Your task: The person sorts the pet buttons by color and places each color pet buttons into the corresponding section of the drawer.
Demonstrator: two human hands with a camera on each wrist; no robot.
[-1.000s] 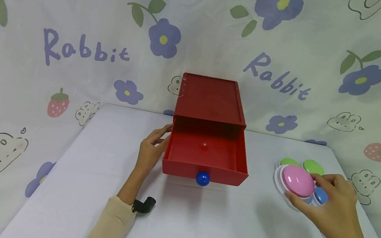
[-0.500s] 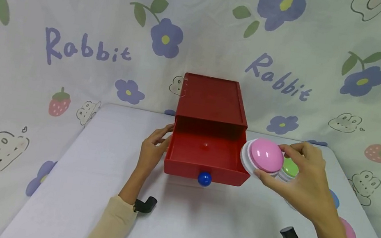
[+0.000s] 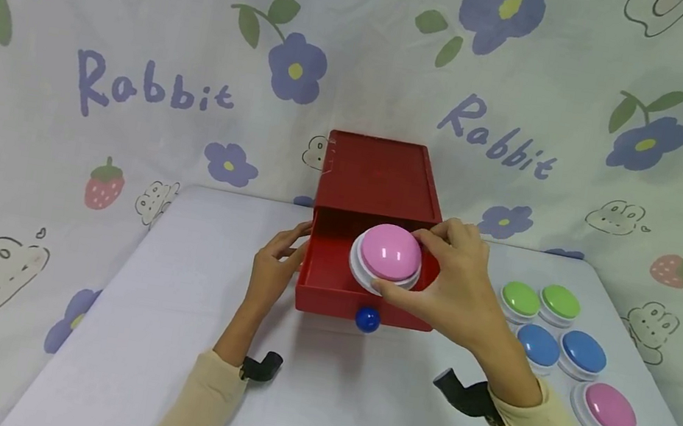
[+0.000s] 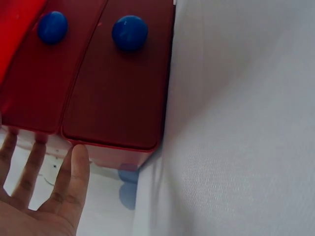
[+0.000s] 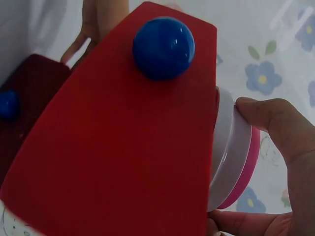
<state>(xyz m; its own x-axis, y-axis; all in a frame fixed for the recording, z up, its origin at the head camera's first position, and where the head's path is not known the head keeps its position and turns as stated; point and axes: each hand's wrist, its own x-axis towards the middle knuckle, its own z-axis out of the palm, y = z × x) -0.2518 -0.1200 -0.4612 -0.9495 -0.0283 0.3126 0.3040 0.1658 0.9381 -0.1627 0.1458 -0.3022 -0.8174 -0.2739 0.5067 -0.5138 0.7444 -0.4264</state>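
Note:
A red drawer cabinet (image 3: 381, 174) stands at the back of the table, its top drawer (image 3: 327, 302) pulled out and showing a blue ball knob (image 3: 368, 319). My right hand (image 3: 463, 292) pinches a pink push button (image 3: 390, 252) by its round white base, thumb on one side and fingers on the other, over the drawer. In the right wrist view the white base (image 5: 230, 147) is partly hidden by the drawer front. My left hand (image 3: 267, 276) rests at the cabinet's left side, its fingers extended against the wall in the left wrist view.
To the right on the white table (image 3: 161, 333) sit two green buttons (image 3: 560, 302), two blue buttons (image 3: 584, 352) and another pink button (image 3: 610, 410). A lower drawer with its own blue knob (image 4: 129, 33) is closed. A flower-printed cloth (image 3: 176, 30) hangs behind.
My right hand has lifted the pink button from the group on the right and carried it left over the open drawer. My left hand has stayed at the cabinet's side.

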